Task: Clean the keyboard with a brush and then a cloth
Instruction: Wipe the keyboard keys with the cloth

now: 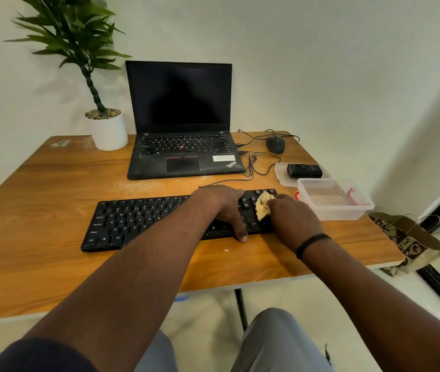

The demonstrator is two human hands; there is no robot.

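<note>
- The keyboard (178, 218) lies flat across the middle of the frame on the wooden table (52, 200), in front of the open laptop (184, 124).
- The left hand (221, 208) spans the keyboard's right part front to back, fingers at the back edge and thumb hooked over the front edge, grasping it to steady it.
- The right hand (291, 218), just right of centre, clenches a bunched beige cloth (263, 204) and holds it against the keys at the keyboard's right end.
- The keyboard looks light and rigid, likely to slide on the smooth wood under a sideways wipe, so bracing it at the edges, as the left hand does, seems sensible.
- The keys are probably springy and shallow; gentle pressure should do.
- The cloth is soft and limp; held as a wad it gives a firm pad, and a fold could reach between the keys.
- No brush is plainly visible; a clear plastic box (334, 200) sits right of the keyboard with something red beside it.
</note>
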